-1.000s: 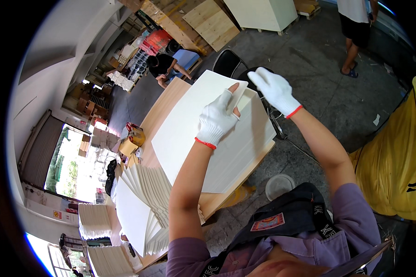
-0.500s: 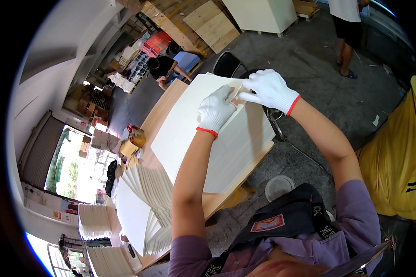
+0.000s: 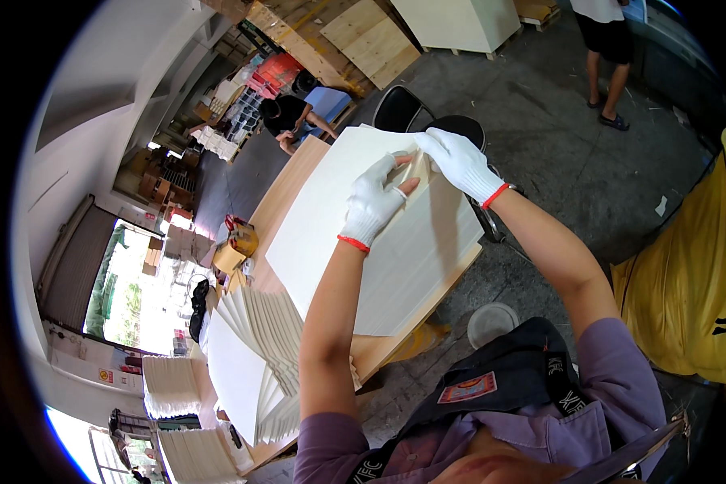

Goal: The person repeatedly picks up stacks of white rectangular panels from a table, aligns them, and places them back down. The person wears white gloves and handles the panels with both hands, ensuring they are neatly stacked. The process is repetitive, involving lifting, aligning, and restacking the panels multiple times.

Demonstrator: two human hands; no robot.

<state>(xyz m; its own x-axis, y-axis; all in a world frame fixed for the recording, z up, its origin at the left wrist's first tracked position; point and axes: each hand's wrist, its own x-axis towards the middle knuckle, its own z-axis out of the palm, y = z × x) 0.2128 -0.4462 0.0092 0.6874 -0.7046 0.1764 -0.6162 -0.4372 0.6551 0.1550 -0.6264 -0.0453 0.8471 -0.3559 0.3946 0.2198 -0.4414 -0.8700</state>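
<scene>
Okay, paper (image 3: 331, 218) stacked on tabletop (image 3: 297, 181). Left hand (image 3: 373, 198): fingers wide on it. Right hand (image 3: 460, 165) at far corner; can't tell its grip. I'd press lightly and evenly to avoid creases.

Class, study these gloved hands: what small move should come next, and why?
Probably raise the top sheet's near-right edge slightly further: it looks lifted beside the left hand, whose bare fingertips are there, and the right hand is at its far corner.
</scene>
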